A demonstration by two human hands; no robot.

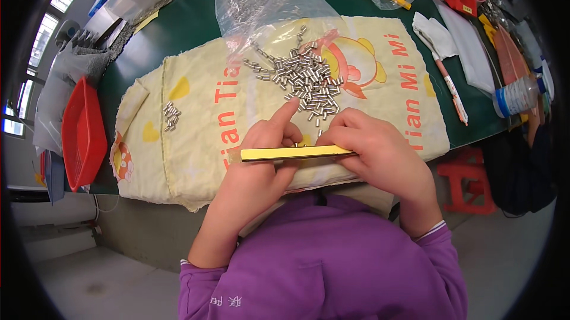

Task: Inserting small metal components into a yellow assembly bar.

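Observation:
A narrow yellow bar [297, 153] with a dark lower edge lies level between my hands, close to my body. My right hand [374, 147] is closed on its right end, thumb and fingers pinching it. Around its left part my left hand [267, 142] is closed, with the index finger reaching up toward the pile and the other fingers curled behind the bar. A few tiny metal pieces show just above the bar's middle, partly hidden. Beyond my fingertips a heap of small silvery metal cylinders [314, 82] spreads over the yellow printed cloth [202, 142].
A clear plastic bag [267, 5] of more metal pieces lies open behind the heap. A small group of cylinders [171, 116] sits at left, near a red tray [83, 136]. At right are a pen [452, 91], a white cloth [434, 35] and a plastic bottle [516, 97].

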